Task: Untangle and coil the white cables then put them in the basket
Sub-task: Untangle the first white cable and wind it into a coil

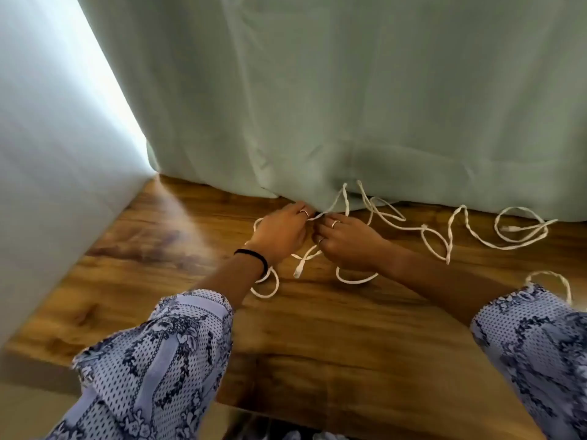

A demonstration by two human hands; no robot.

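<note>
While both hands' fingers (313, 228) pinch one knot, the thin white flat cable (451, 230) trails rightward of them across the wooden tabletop (317, 328).

No legible text, label, brand, number or sign in head view. Sleeve fabric (165, 360) at 7 o'clock: floral and dot print only, no lettering.
</note>
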